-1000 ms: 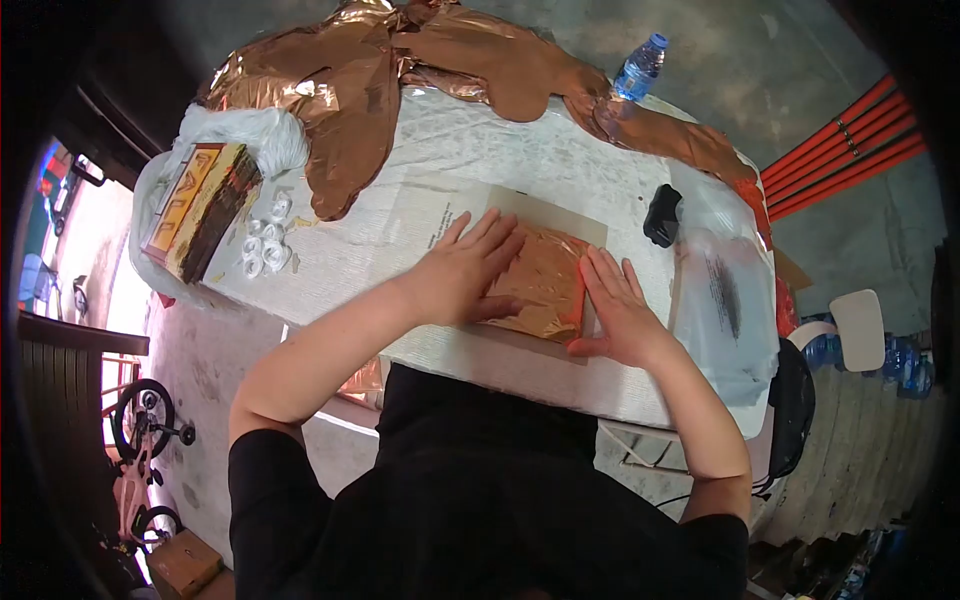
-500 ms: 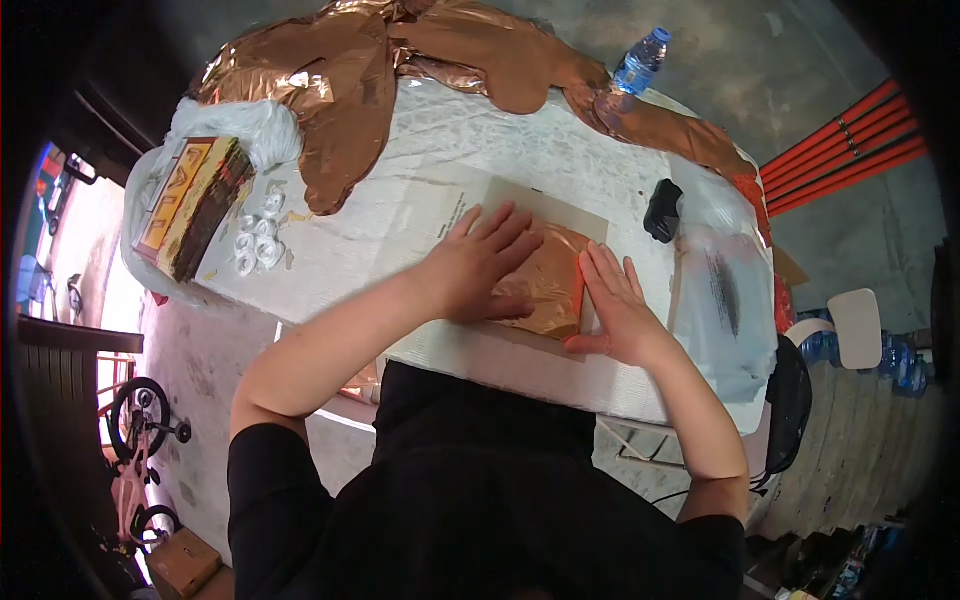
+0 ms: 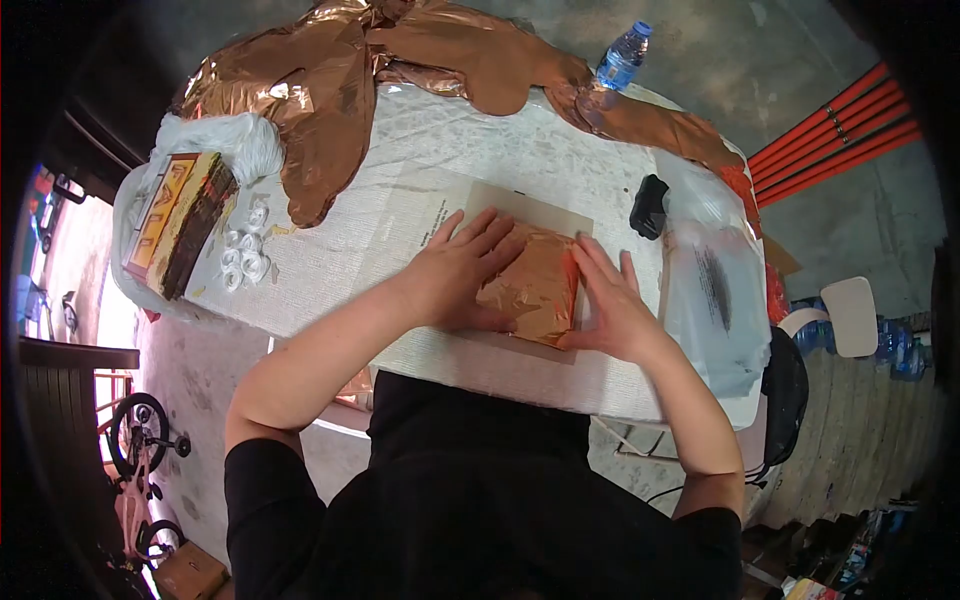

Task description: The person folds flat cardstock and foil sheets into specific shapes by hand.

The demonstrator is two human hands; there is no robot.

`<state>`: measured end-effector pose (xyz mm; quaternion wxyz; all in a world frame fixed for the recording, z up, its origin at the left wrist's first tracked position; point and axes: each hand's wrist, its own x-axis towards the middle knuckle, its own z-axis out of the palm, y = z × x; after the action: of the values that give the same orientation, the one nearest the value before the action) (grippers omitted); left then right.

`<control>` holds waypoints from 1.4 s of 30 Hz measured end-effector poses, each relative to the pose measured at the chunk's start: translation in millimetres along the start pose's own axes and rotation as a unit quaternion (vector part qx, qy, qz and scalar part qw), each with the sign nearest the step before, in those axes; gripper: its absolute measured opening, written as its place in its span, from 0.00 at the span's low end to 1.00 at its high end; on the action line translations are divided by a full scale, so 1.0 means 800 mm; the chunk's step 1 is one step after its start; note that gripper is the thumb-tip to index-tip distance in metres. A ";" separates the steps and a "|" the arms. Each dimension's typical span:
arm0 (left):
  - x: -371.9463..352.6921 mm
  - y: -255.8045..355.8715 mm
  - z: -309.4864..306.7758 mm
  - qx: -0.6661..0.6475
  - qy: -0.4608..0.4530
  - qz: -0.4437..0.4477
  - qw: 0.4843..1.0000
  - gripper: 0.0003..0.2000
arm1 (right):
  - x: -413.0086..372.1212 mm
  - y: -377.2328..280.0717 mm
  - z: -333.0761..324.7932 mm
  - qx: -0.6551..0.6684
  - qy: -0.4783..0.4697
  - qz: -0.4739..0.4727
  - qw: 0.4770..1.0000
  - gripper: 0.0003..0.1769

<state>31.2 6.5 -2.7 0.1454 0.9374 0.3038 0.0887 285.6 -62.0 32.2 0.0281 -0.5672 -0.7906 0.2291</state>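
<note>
Both palms down, fingers point(image 3: 492, 232) spread wide, gripping nothing. Copper foil sheet point(image 3: 535, 285) lies between them: my left hand point(image 3: 455, 278) overlaps its left side, my right hand point(image 3: 612, 312) presses its right edge.

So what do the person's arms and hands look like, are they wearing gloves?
No gloves: the left hand and right hand are bare, with no ring, watch or bracelet that I can see. The person wears a black top with short sleeves, the left sleeve and right sleeve ending above the elbows.
</note>
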 end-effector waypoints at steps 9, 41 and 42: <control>-0.003 0.004 -0.004 -0.006 0.025 -0.029 0.999 0.51 | -0.002 0.004 0.005 -0.040 -0.028 0.015 0.999 0.69; -0.001 -0.005 0.024 0.037 0.077 -0.006 0.996 0.49 | 0.059 -0.040 0.045 -0.045 0.029 -0.080 0.995 0.68; 0.000 -0.006 0.024 0.037 0.078 -0.006 0.996 0.49 | 0.061 -0.041 0.046 -0.042 0.034 -0.086 0.995 0.68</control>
<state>33.3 6.0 -22.6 0.0866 0.9305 0.3233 0.1489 228.4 -38.2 1.6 0.0508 -0.5051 -0.8441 0.1727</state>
